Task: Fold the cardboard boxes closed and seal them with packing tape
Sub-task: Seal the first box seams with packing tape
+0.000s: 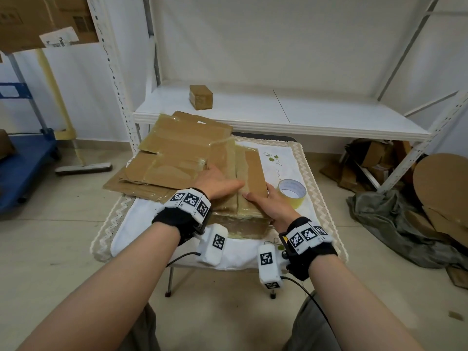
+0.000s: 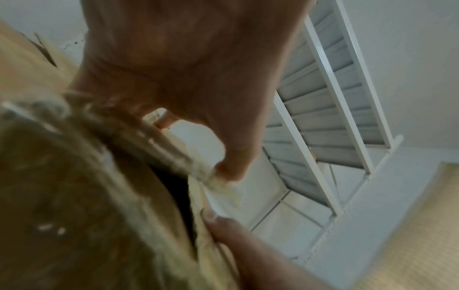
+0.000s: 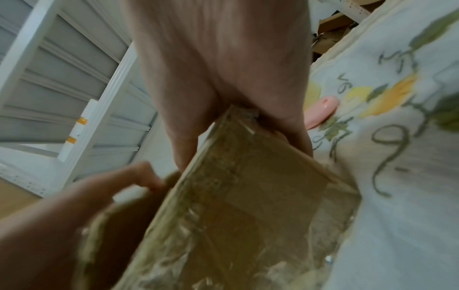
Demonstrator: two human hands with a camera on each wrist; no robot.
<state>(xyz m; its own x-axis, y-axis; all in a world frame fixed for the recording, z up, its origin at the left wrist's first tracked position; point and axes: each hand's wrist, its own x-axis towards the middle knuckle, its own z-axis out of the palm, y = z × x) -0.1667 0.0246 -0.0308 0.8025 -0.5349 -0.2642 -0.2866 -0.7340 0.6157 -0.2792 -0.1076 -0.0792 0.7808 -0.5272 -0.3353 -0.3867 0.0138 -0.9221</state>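
A cardboard box (image 1: 250, 171) covered in old tape stands on the small cloth-covered table (image 1: 283, 158), its two top flaps folded down and meeting in a centre seam. My left hand (image 1: 217, 181) lies flat across the left flap, thumb stretched to the seam. In the left wrist view the thumb of my left hand (image 2: 198, 68) touches the flap's edge (image 2: 174, 157). My right hand (image 1: 271, 203) grips the near right corner of the box, thumb on top. The right wrist view shows my right hand (image 3: 223, 58) clamping that corner of the box (image 3: 248, 196). A roll of clear packing tape (image 1: 291, 192) lies just right of the box.
Flattened cardboard sheets (image 1: 177, 153) are stacked on the table's left half, overhanging it. A small sealed box (image 1: 200, 96) sits on the white shelf (image 1: 304, 112) behind. Cardboard scraps and a grey cloth (image 1: 395, 224) lie on the floor to the right.
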